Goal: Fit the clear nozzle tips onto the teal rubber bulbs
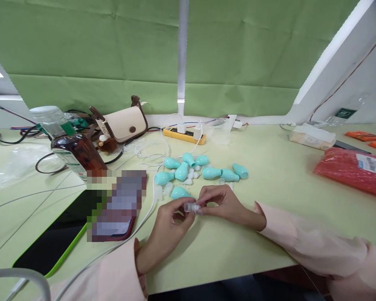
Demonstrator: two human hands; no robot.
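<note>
My left hand [167,228] and my right hand [221,202] meet over the pale green table [269,234], both pinching one small clear plastic tip [190,207] between their fingertips. Just behind my hands lies a teal bulb [180,193]. Farther back is a loose cluster of several teal bulbs [207,169] mixed with small clear plastic pieces [188,179]. Both sleeves are pale pink.
A phone [119,209] lies on a black tablet with a green edge [50,246] at the left. Behind stand a brown-liquid bottle [75,152], a cream handbag [125,123] and a yellow power strip [183,134] with white cables. At the right are a red packet [351,169] and a white box [311,136].
</note>
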